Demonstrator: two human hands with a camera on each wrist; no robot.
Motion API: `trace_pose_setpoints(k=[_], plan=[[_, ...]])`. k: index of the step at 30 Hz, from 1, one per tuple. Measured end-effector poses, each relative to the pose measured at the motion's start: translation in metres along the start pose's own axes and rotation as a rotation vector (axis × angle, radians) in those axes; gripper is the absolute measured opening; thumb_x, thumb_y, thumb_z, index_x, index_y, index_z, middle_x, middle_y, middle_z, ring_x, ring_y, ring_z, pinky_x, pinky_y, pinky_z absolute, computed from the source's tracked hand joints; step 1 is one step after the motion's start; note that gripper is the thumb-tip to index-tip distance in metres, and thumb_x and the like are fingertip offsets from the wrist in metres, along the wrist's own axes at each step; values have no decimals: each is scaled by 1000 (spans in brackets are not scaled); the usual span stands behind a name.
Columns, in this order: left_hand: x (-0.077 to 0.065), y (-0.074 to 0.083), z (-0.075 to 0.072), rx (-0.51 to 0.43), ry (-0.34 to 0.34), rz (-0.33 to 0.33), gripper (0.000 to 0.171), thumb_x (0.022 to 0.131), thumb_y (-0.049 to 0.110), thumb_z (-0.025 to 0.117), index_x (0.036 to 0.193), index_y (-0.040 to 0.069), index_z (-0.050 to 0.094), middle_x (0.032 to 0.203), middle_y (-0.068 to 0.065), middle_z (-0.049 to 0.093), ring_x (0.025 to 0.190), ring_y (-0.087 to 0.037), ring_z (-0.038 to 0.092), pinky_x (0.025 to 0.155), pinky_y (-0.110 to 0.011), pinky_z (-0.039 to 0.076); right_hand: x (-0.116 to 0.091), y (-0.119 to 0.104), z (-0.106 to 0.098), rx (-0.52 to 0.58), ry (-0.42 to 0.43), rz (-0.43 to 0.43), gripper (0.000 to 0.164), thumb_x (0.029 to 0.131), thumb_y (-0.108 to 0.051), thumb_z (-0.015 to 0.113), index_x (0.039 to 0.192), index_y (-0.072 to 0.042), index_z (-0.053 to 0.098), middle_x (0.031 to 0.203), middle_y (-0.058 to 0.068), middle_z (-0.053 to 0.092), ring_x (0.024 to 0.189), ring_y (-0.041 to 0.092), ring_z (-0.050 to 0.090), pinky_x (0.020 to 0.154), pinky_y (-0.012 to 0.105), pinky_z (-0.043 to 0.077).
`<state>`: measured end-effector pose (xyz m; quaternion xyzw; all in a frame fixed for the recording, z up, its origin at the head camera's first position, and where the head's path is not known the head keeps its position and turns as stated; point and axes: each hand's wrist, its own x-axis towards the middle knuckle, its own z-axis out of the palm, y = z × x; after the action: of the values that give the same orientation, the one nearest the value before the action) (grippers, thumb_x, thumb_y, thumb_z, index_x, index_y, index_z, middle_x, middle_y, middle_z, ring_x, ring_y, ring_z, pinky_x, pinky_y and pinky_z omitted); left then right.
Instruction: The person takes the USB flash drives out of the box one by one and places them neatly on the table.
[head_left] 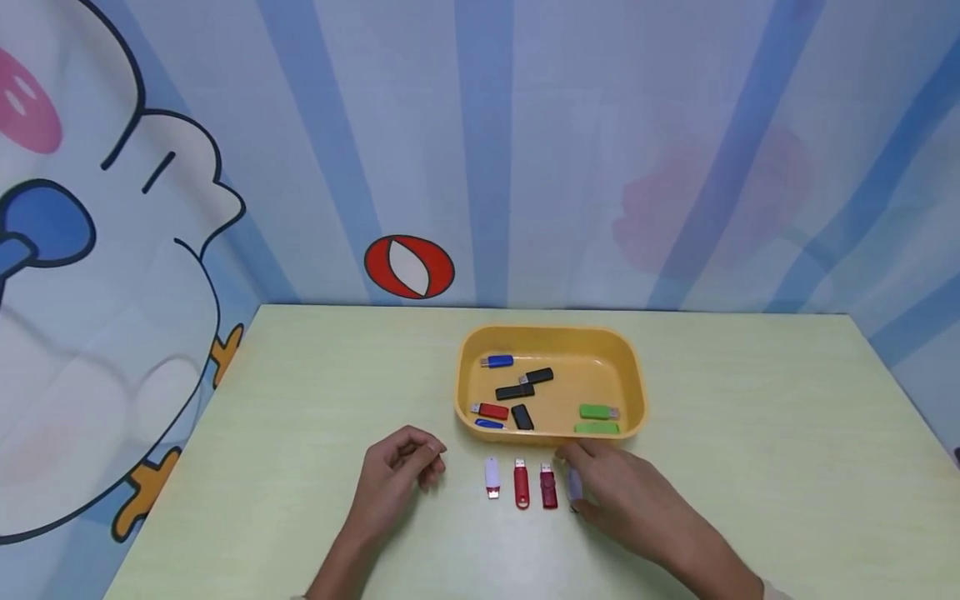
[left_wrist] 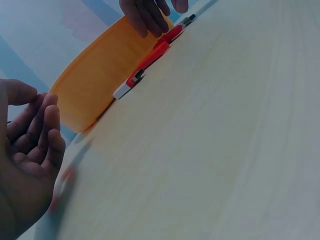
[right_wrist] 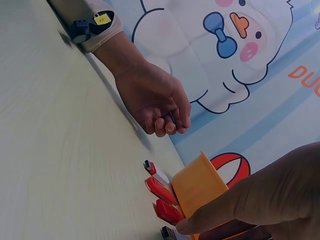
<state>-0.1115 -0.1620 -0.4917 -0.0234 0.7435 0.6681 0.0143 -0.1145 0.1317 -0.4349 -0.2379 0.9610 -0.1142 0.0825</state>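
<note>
Now right hand (head_left: 621, 493) at 1 USB stick (head_left: 574, 483)

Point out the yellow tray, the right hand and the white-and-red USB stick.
Yellow tray (head_left: 573, 383): head view, bare floor inside.
Right hand (head_left: 624, 494): head view, back of the hand.
White-and-red USB stick (head_left: 492, 472): head view, white body.

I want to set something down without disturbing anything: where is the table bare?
Bare table lies right of the yellow tray and right hand, and left of the tray beyond the left hand. It is crowded just in front of the tray, around the USB sticks and right hand.
</note>
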Motion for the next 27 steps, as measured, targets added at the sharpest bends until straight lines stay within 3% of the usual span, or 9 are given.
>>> trace_pose_setpoints(k=[11, 23, 27], plan=[[1, 2, 1, -1, -1, 7, 11, 103, 6, 65, 99, -1, 72, 80, -11, 72, 67, -15, 63, 62, -26, 55, -2, 1, -2, -13, 14, -22, 57, 76, -17, 98, 126, -13, 70, 117, 0, 71, 95, 13, 63, 92, 37, 63], [0, 2, 1, -2, 0, -11, 10, 102, 4, 65, 99, -4, 71, 80, -13, 71, 67, -15, 62, 62, -26, 55, -5, 1, -20, 33, -29, 70, 59, 80, -31, 95, 131, -14, 70, 120, 1, 73, 102, 16, 68, 94, 41, 62], [1, 5, 2, 4, 5, -18, 10, 102, 2, 64, 98, -3, 71, 80, -13, 71, 66, -15, 62, 62, -26, 54, -8, 4, -30, 51, 21, 84, 48, 86, -33, 90, 127, -15, 72, 122, 0, 74, 112, 20, 71, 97, 45, 62]])
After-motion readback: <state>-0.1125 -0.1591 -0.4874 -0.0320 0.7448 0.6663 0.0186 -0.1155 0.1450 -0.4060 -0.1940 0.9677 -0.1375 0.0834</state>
